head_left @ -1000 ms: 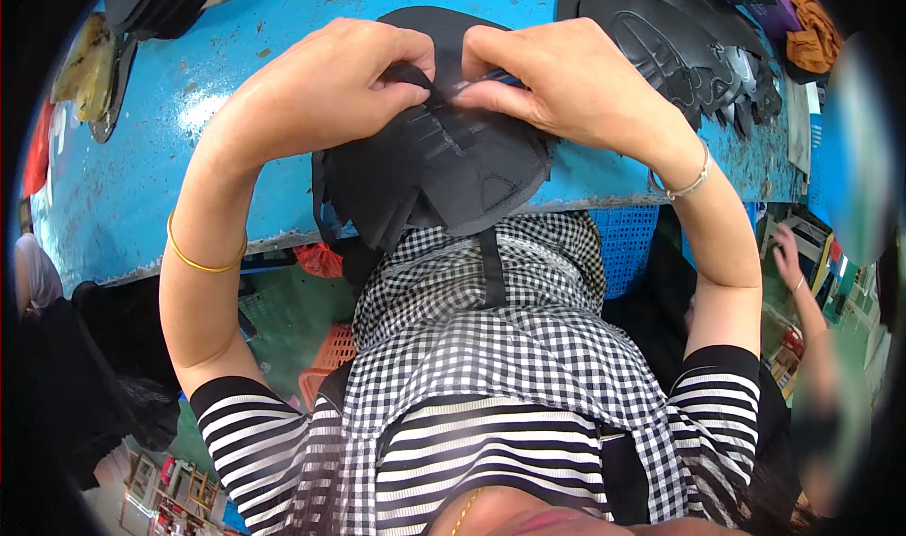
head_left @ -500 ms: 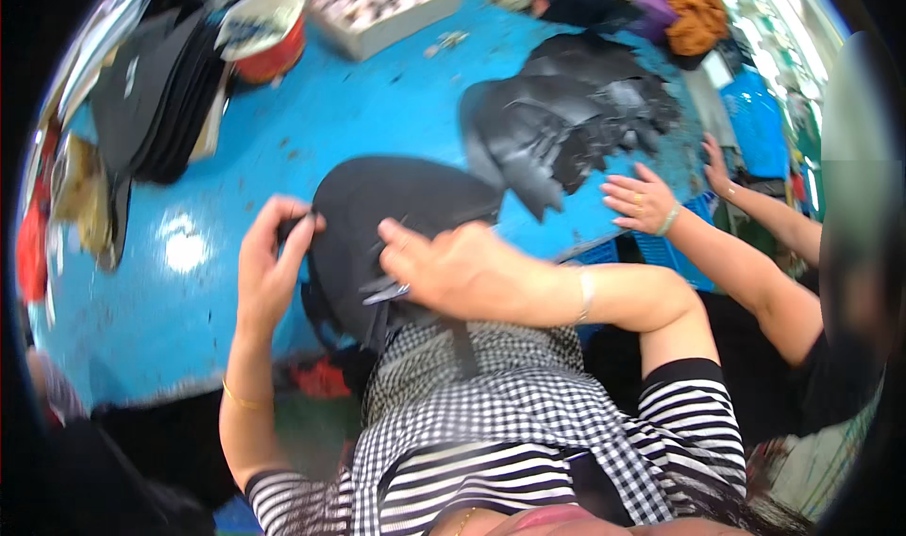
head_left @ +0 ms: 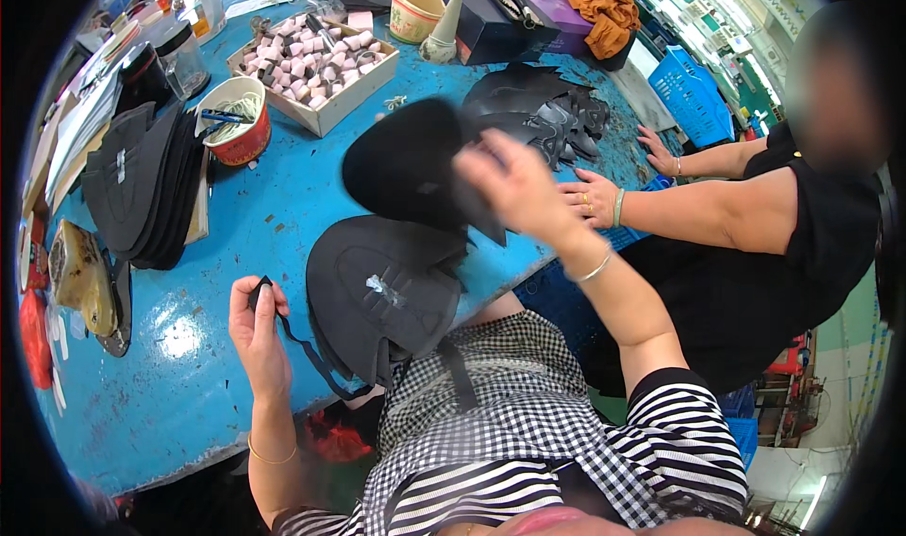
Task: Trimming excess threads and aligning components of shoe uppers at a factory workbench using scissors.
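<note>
My left hand (head_left: 262,338) is closed at the table's near side, pinching a narrow black strip (head_left: 304,349) that hangs down from thumb and fingers. My right hand (head_left: 514,182), smeared by motion, grips the edge of a rounded black shoe-upper piece (head_left: 401,159), held up above the table. Below it, close to my apron, lies a stack of black shoe-upper pieces (head_left: 335,291); the top one has a stitched outline and a small shiny mark. Further off, a spread pile of black pieces (head_left: 543,102) lies beyond my right hand.
A co-worker's hands (head_left: 593,199) rest at the right edge of the blue table (head_left: 236,385). Toward the back stand a box of small pinkish pieces (head_left: 321,111), a red tub (head_left: 247,144) and a glue-stained cup (head_left: 415,22). More black pieces (head_left: 142,192) are stacked at the left.
My right hand has moved up and away to the right, lifting a black piece off the stack. The stack's marked top now shows. My left hand is lower, with the strip hanging from it.
</note>
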### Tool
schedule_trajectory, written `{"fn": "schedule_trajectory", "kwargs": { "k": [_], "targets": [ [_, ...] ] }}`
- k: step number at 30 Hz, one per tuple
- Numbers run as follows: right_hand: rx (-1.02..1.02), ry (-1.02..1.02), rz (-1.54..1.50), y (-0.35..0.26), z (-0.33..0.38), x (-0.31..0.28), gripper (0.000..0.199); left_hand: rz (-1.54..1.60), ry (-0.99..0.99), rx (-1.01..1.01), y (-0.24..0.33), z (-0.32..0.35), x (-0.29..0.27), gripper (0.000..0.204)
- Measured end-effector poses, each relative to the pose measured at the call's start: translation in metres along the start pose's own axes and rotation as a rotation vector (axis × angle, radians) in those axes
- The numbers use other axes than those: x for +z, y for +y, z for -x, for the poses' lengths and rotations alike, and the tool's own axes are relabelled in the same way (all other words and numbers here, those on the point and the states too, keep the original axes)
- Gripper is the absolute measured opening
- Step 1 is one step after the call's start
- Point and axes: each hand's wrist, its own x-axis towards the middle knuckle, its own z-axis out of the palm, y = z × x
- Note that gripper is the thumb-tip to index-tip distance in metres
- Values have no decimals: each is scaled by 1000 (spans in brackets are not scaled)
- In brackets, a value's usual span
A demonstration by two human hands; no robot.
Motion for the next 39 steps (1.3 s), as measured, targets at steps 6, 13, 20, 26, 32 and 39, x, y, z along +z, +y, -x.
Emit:
{"fn": "schedule_trajectory", "kwargs": {
  "k": [6,13,20,26,32,39],
  "targets": [
    [678,135,-275,98,24,-78,33,-14,-51,-23,4,10,6,3],
    [-154,-8,394,93,24,-18,24,-34,-46,-58,0,6,2,2],
    [-267,-21,664,110,-2,33,35,-59,-8,-47,1,-6,-2,2],
    [-299,32,904,125,0,16,36,-36,37,-133,-7,3,-9,6],
    [-131,-154,711,111,-3,9,34,-15,29,-146,-4,12,-16,7],
    [-46,113,240,62,24,20,17,108,-77,-93,-13,-12,-32,14]
  ]
}}
